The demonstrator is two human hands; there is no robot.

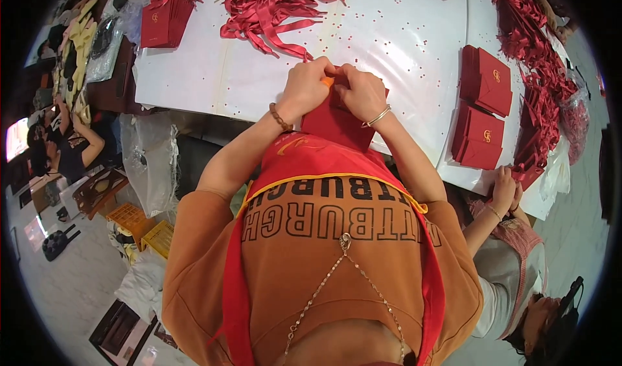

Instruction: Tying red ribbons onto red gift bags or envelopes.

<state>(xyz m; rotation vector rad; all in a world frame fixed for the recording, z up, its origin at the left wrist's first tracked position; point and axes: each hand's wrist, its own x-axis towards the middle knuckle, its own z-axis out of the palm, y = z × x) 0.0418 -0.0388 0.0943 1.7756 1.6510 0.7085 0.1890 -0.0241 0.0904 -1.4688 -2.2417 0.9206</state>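
Observation:
Close to my body, at the near edge of the white table (253, 97), a dark red paper bag (337, 121) lies under my hands. My left hand (306, 86) is closed in a pinch at the bag's top edge, with a small orange piece (328, 81) by its thumb; I cannot make out what that is. My right hand (364, 95) pinches the same edge just beside it, fingers curled. What sits between the fingertips is hidden. Just beyond my left hand lies a pile of red satin ribbons (275, 12), one end reaching toward my fingers.
Stacks of red bags stand at the far left (165, 22) and right (483, 81). More ribbons (515, 25) line the table's right edge. Small red dots (366, 38) are scattered over the tabletop. A co-worker's hands (504, 192) handle a red bag at right. Clear plastic (150, 162) hangs at left.

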